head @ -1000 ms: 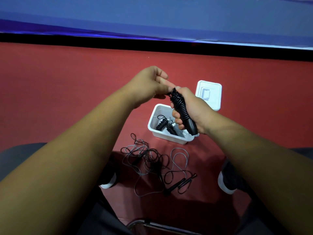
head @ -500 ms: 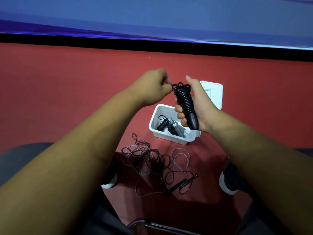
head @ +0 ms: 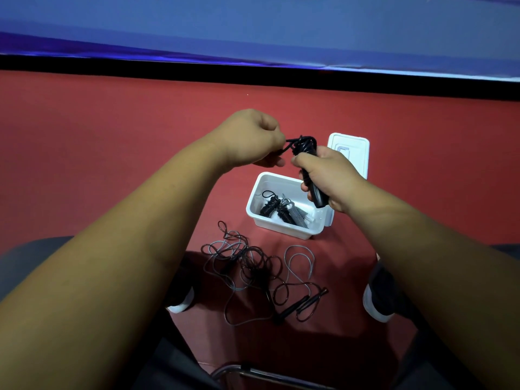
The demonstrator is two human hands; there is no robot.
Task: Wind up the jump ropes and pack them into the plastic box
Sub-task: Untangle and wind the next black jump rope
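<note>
In the box (head: 278,228), wound ropes (head: 282,211) are crowding the middle, while a loose tangle (head: 253,263) is sprawling on the floor (head: 112,164) just before it.

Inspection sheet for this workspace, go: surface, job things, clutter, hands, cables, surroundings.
Surface: red floor.
Job's things: black jump rope, wound on its handles, held up in both hands; white plastic box open, wound ropes inside; lid flat beyond it; tangled ropes loose on the floor.
Clutter: nothing seen.
Hands: left hand pinches the rope's end; right hand grips the handles.
Cables: nothing seen besides the ropes.
Surroundings: blue wall, black strip, left shoe, right shoe, metal chair tube.
</note>
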